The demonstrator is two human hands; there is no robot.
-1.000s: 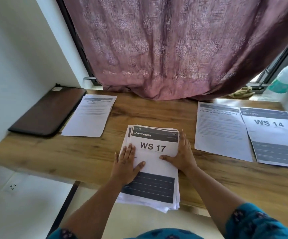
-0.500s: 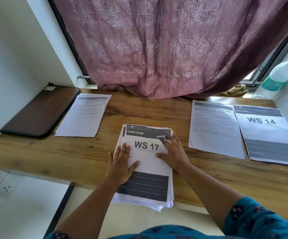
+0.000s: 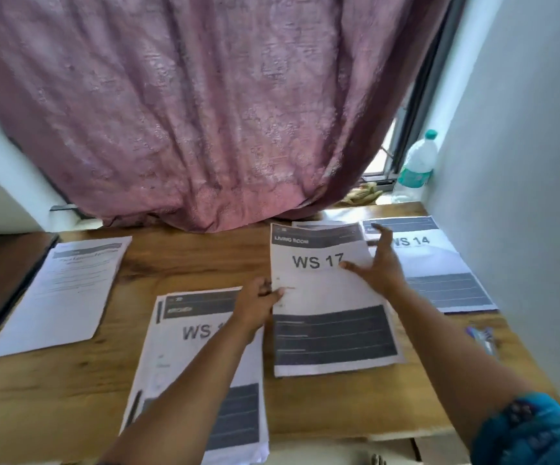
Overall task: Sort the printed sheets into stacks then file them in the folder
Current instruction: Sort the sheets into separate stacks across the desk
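My left hand [image 3: 259, 302] pinches the left edge of the WS 17 sheet [image 3: 325, 297], thumb on top and fingers curled at the margin. My right hand [image 3: 377, 263] lies on the same sheet near its upper right corner, fingers spread and fairly straight, the thumb pressing just beside the printed number, nothing clasped in it. The sheet reads "LIVING ROOM" in its dark header band and has a dark block across its lower part; whether it lies flat on the table [image 3: 184, 263] or is held slightly off it I cannot tell.

Just left of it, under my left forearm, sits the main stack [image 3: 184, 350] of printed sheets, its top page also starting "WS", the rest of the number hidden by my arm. The stack hangs over the near edge of the table.

Under the top of the WS 17 sheet another page [image 3: 312, 224] peeks out. To the right, partly behind my right hand, lies the WS 14 sheet [image 3: 439, 263]. Well to the left lies a text sheet [image 3: 67, 290], and beside it at the table's left end the dark brown folder [image 3: 3, 273], closed.

A mauve curtain [image 3: 205, 112] hangs behind the table, and a plastic bottle [image 3: 418, 162] with a green cap stands in the far right corner.
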